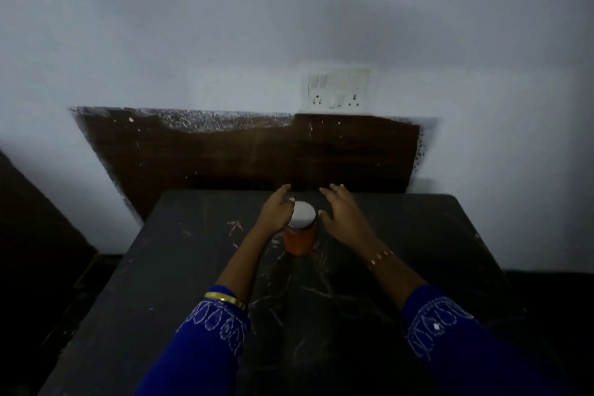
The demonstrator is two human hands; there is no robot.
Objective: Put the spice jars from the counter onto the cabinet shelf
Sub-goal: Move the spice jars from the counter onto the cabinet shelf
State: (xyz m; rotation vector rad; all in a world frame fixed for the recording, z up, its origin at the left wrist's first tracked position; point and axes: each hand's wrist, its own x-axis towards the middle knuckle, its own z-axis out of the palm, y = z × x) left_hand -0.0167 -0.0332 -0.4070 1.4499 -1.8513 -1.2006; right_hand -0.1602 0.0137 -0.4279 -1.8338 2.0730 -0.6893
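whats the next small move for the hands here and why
Probably close both hands onto the jar. It stands upright on the dark counter, with the left hand at its white lid and the right hand open just beside it, so neither grips it yet.

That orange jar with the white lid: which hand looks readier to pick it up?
Probably the left hand: its thumb is already at the orange jar lid. The right hand hovers open beside it, apart.
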